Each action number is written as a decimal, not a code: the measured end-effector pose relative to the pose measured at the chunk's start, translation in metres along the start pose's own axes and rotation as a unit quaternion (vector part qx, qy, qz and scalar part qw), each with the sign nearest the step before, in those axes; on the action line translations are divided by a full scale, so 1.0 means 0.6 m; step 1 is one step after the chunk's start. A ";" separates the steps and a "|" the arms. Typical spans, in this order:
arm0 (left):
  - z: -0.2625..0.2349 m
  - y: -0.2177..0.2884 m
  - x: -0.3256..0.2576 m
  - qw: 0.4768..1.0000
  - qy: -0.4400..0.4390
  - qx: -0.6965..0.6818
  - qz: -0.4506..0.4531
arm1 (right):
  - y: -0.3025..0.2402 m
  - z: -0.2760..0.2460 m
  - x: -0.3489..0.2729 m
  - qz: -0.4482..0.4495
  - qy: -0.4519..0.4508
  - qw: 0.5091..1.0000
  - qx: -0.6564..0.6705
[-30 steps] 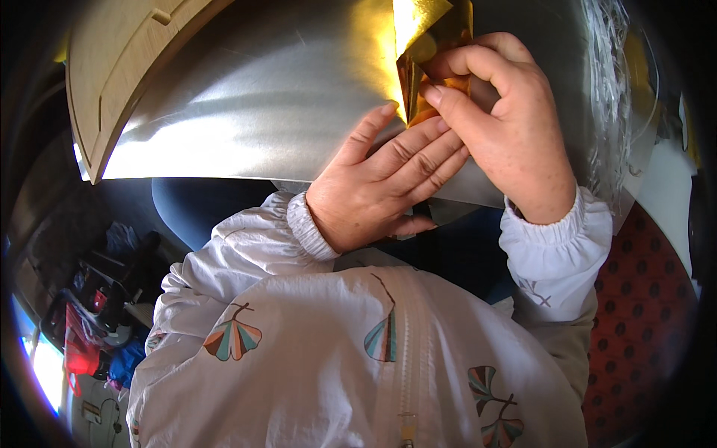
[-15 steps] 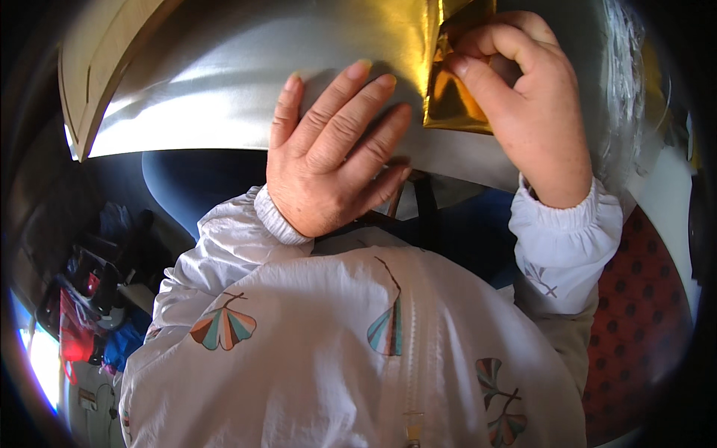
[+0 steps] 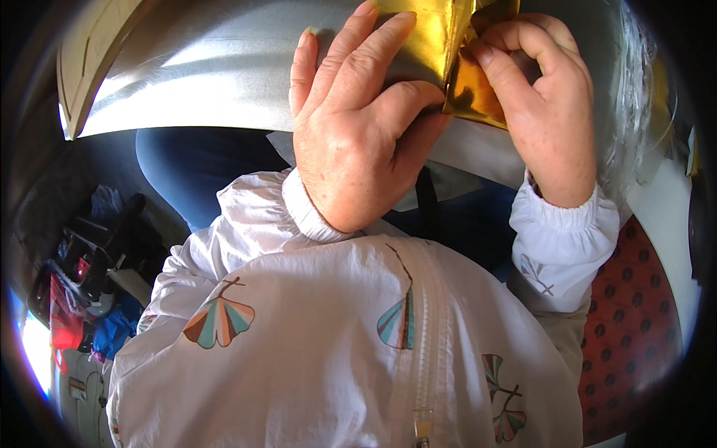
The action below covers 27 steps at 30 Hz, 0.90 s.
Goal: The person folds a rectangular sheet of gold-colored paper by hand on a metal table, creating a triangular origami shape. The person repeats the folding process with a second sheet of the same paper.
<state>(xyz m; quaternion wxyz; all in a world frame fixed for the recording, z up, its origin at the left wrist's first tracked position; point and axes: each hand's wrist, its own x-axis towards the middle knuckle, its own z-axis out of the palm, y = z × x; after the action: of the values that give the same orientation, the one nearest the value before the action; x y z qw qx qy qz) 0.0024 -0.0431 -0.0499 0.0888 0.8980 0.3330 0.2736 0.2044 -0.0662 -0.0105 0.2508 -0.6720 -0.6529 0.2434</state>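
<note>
A shiny gold foil piece, folded and creased, lies on a smooth silver surface at the upper middle. My right hand pinches its upper part between thumb and fingers. The index finger and thumb of my left hand close on the foil's near left corner. The other fingers of that hand stretch forward, apart, over the silver surface. What lies under the folded foil is hidden.
Crinkled clear plastic runs along the right side. A pale wooden board stands at the upper left. A red dotted seat is at the lower right. Bags and dark items are on the left.
My left hand has moved right and forward, and its index finger and thumb have come to the foil's corner. My right hand keeps its pinch on the foil.
</note>
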 end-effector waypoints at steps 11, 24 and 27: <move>-0.014 0.037 -0.002 0.988 -0.002 -0.079 -0.132 | 0.009 0.018 -0.003 -0.028 0.042 0.999 0.009; -0.020 0.051 0.004 0.980 -0.014 -0.100 -0.173 | -0.019 0.015 0.013 -0.040 0.063 0.997 -0.016; -0.016 0.053 0.007 0.978 -0.019 -0.105 -0.178 | -0.009 0.021 0.007 -0.032 0.065 0.997 -0.024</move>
<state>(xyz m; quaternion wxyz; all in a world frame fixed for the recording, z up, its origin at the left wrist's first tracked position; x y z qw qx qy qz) 0.0173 -0.0651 -0.0289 0.2358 0.8151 0.4549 0.2701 0.1923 -0.0614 -0.0162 0.2846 -0.6706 -0.6622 0.1755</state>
